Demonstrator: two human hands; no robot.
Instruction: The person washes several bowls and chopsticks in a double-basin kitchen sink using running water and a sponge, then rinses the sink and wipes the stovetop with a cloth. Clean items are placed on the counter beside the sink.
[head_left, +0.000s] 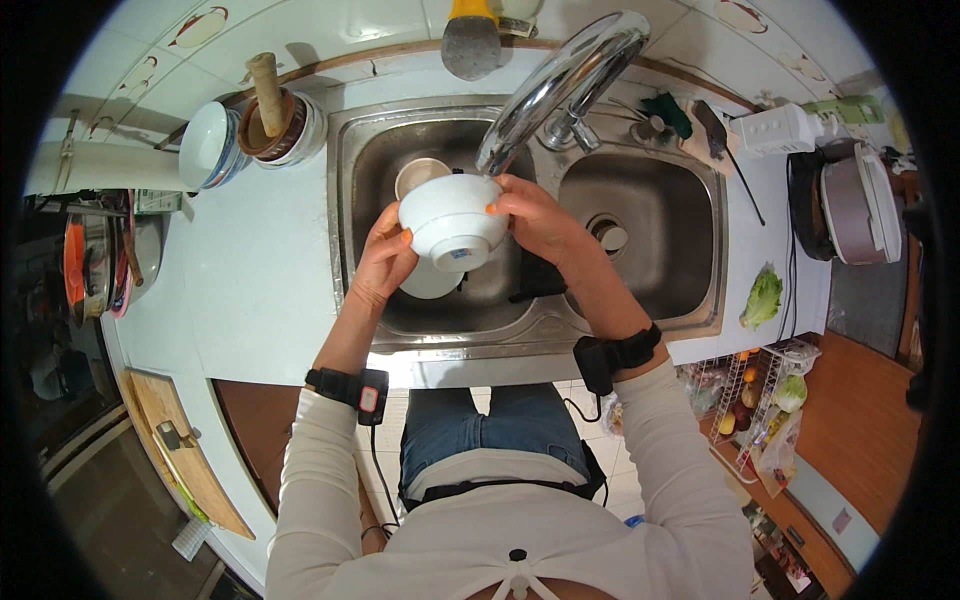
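Observation:
A white footed bowl (452, 217) is held up above the left basin of a steel double sink (360, 315), its base turned towards me. My left hand (386, 259) grips its left side, and my right hand (529, 217) grips the right side near the rim. The chrome faucet (559, 90) arches over, with its spout end just above the bowl's rim; no water can be made out. Below, in the left basin, lie a beige bowl (421, 172) and a pale round dish (431, 280), both partly hidden. A black object (541, 277) sits by the divider.
Stacked bowls (206, 142) and a brown mortar with a wooden pestle (266, 86) stand at the back left. A yellow-handled scraper (471, 45) is behind the sink. Right of the sink lie a lettuce leaf (763, 298), a white power strip (776, 129) and a small appliance (859, 202).

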